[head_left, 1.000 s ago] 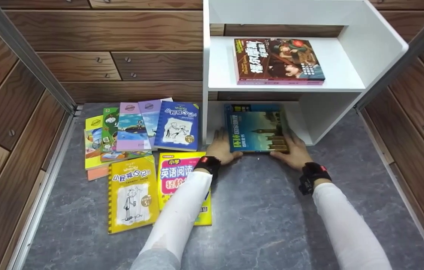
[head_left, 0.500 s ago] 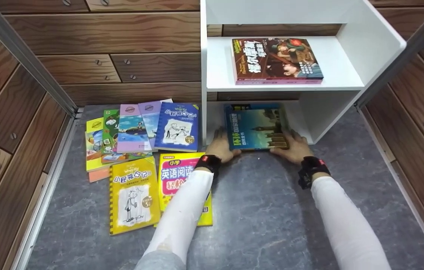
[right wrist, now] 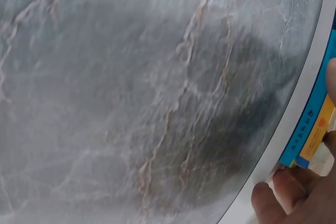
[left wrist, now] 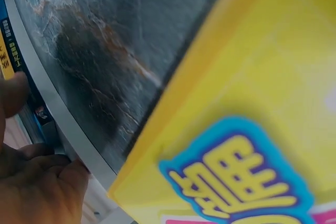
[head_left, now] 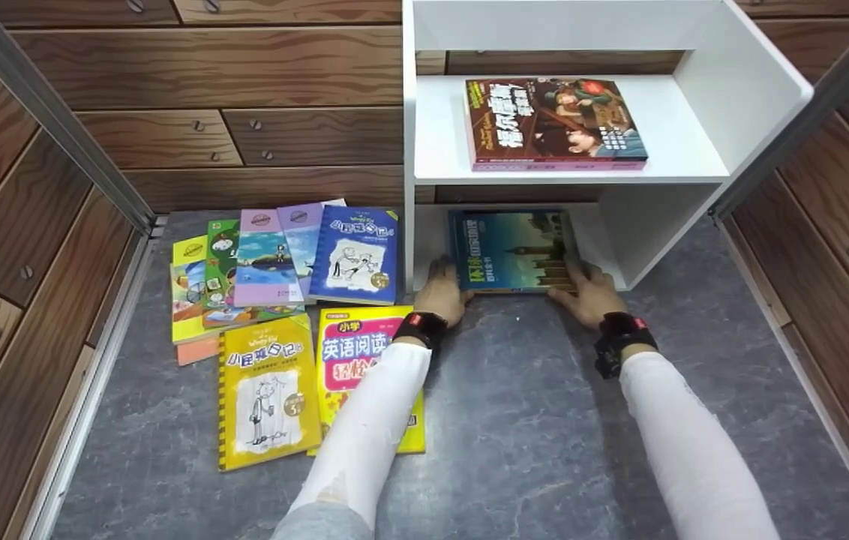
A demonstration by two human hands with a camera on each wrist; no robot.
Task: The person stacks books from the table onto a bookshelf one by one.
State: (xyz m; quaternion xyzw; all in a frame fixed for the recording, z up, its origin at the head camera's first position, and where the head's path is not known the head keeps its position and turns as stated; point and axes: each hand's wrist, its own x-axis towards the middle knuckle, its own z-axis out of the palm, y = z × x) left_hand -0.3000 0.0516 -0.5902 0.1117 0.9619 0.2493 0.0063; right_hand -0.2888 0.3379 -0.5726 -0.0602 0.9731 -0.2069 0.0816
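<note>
A stack of books lies flat on the lower shelf of the white bookshelf [head_left: 694, 112]. Its top blue book [head_left: 514, 251] has a clock tower on the cover. My left hand [head_left: 439, 294] lies along the stack's left side, thumb at the front edge. On the opposite side rests my right hand [head_left: 591, 296], fingers along the side and thumb at the front corner. Dark and orange spines [left wrist: 11, 51] show beside the thumb in the left wrist view. Teal and orange spines [right wrist: 310, 124] appear in the right wrist view.
A brown-covered book [head_left: 559, 124] tops a stack on the upper shelf. Left of the bookshelf, several books, including a blue one [head_left: 355, 255] and a yellow one [head_left: 271, 394], lie on the grey floor [head_left: 514, 450]. A pink-and-yellow book [head_left: 346, 345] is partly under the left forearm.
The top blue book has slid slightly back into the lower shelf, more in line with the books below. Both hands have moved slightly inward with it. The other books stay put.
</note>
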